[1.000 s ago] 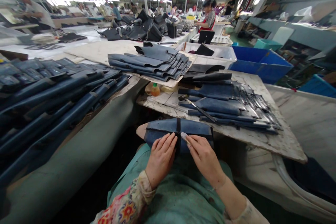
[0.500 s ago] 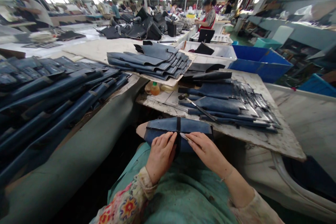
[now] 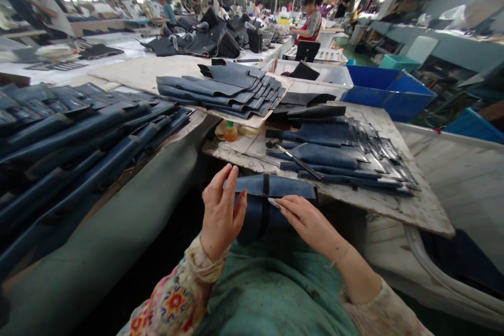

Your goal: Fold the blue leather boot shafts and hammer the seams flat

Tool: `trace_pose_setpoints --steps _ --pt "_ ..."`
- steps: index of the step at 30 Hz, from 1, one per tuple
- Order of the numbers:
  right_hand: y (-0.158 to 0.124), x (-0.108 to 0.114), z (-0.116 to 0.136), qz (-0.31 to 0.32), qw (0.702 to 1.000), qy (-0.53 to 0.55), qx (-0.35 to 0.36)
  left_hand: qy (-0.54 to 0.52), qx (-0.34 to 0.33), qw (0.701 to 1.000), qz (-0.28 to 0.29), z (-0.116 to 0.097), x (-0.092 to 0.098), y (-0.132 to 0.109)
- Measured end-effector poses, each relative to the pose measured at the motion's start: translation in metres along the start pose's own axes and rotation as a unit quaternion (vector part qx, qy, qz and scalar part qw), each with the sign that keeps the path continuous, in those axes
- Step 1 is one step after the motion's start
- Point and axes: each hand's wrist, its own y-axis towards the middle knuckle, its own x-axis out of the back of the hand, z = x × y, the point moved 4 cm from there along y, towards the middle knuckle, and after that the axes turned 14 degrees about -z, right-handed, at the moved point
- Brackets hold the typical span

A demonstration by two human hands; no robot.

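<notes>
A blue leather-like piece [image 3: 285,186] with a black strip [image 3: 266,185] across its middle lies in front of my green apron. My left hand [image 3: 224,205] is raised over the piece's left end, thumb apart from the fingers, and nothing shows in it. It covers that end of the piece. Pinched in my right hand [image 3: 305,218] is a small pale flat tool with a pointed tip [image 3: 273,203]. Its tip is at the black strip, near the middle of the piece.
On the board [image 3: 417,210] ahead lie blue pieces [image 3: 326,155], a brush [image 3: 297,160] and an orange bottle [image 3: 230,132]. A stack of blue pieces [image 3: 224,86] stands behind. More pieces [image 3: 79,136] fill the left bench. A blue bin [image 3: 388,94] and a seated person [image 3: 313,21] are farther back.
My left hand has lifted off the middle of the piece and moved left, its fingers now pointing up. The piece's lower flap has dropped down. The right hand stays nearly in place.
</notes>
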Motion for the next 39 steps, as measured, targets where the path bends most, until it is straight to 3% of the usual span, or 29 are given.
trace_pose_setpoints --steps 3,8,12,20,31,39 --pt "0.0 -0.001 0.0 0.012 1.0 -0.005 0.003 -0.007 -0.031 0.999 0.032 -0.004 -0.005 -0.006" --pt "0.003 0.0 0.004 0.025 1.0 -0.016 0.005 -0.005 -0.051 0.992 0.113 -0.006 -0.031 -0.048" --pt "0.006 0.001 0.002 0.036 0.999 -0.016 0.011 0.004 -0.067 0.988 0.137 -0.003 -0.041 -0.064" --pt "0.012 0.006 0.002 0.078 0.997 0.006 0.019 -0.017 -0.085 0.988 0.126 0.0 -0.037 -0.067" --pt "0.027 0.001 -0.009 0.121 0.992 0.043 0.004 -0.032 -0.058 0.986 0.151 -0.001 -0.04 -0.064" --pt "0.028 0.001 0.0 0.157 0.986 -0.042 0.039 -0.035 -0.034 0.987 0.152 -0.004 -0.04 -0.059"
